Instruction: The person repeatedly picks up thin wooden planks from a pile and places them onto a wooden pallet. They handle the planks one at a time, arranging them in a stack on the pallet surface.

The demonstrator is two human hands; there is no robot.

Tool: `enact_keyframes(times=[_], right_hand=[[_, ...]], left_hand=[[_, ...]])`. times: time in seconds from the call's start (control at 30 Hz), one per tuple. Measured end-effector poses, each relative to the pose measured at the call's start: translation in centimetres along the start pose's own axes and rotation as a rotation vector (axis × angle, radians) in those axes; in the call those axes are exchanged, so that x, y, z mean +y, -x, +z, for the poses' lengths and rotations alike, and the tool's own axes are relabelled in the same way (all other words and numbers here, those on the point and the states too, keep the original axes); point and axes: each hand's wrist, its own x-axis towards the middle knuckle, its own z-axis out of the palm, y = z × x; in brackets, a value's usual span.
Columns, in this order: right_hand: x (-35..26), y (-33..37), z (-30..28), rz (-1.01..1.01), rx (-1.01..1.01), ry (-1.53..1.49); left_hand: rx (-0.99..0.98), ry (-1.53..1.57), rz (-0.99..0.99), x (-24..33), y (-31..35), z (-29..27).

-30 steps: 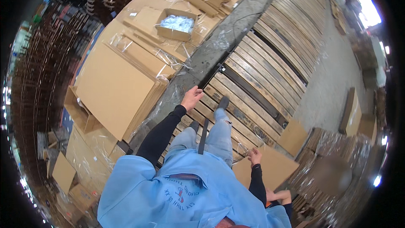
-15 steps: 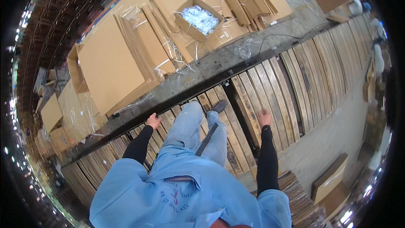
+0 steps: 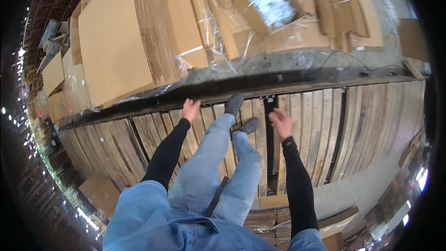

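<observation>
Left hand (image 3: 191,110): yours hangs above the far edge of the slats, fingers loosely spread, holding nothing that shows.
Right hand (image 3: 281,124): also yours, over the slats beside a dark gap, slightly blurred, fingers half curled, with nothing visible in the grasp.
Wooden slat platform (image 3: 297,135): it runs left to right beneath both your hands, apart from them; dark gaps break the row of slats.
Flat cardboard stack (image 3: 114,46): ahead to your left, beyond the platform, its layered edges facing right.
White strapping (image 3: 213,42): loose strands, tangled over the long cardboard pieces (image 3: 179,23) just right of that stack.
Grey shoes (image 3: 249,125): yours, between your two hands, over the far part of the slats.
Open carton (image 3: 248,11): ahead, lying between the long pieces and the bundle, with pale bluish-white material (image 3: 267,0) inside, too blurred to identify.
Strapped cardboard bundle (image 3: 332,9): right of the carton, near it.
Dark cable (image 3: 320,62): on the concrete strip ahead to your right, near the platform's far edge.
</observation>
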Motion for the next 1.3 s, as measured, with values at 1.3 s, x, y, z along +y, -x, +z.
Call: enact_keyframes(times=[1.3], right_hand=[[3.4, -28.9, 22.7, -0.203, -0.627, -0.270]], left_hand=[[0.400, -0.405, 0.918, -4.5, -16.1, 9.9]])
